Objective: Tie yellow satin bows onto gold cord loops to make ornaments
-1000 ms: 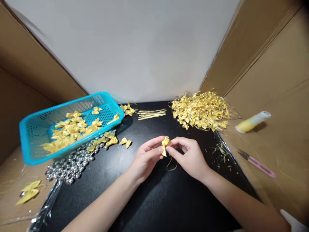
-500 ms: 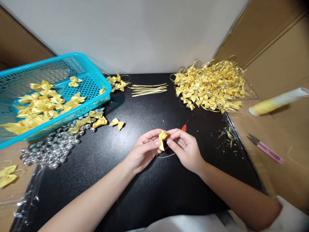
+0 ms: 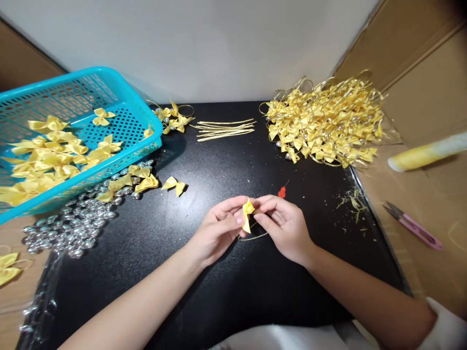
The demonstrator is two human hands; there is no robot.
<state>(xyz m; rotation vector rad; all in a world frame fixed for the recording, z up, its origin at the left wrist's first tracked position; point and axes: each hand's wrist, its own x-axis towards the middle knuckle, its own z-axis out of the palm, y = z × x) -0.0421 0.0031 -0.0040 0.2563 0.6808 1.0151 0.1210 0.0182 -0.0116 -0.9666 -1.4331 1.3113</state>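
Observation:
A yellow ribbon bow (image 3: pixel 248 214) is pinched between the thumb and fingers of my left hand (image 3: pixel 221 228), low over the middle of the black table. My right hand (image 3: pixel 282 226) is closed on a thin gold cord (image 3: pixel 253 238) right beside the bow. The cord hangs in a loop below both hands; where it meets the bow is partly hidden by fingers. Just beyond my right hand lies a red-handled needle tool (image 3: pixel 282 191). A single yellow bow (image 3: pixel 174 185) rests on the table to the left.
A turquoise basket (image 3: pixel 146 109) of yellow bows stands at left, with silver beads (image 3: pixel 73 223) in front. Cut gold cords (image 3: pixel 222 130) lie at the back. A pile of corded bows (image 3: pixel 324 124) is back right. Pink thread snips (image 3: pixel 414 226) and a yellow-white roll (image 3: pixel 426 153) lie at right.
The camera view has shifted slightly. Both hands keep hold of the bow and cord, almost in the same pose.

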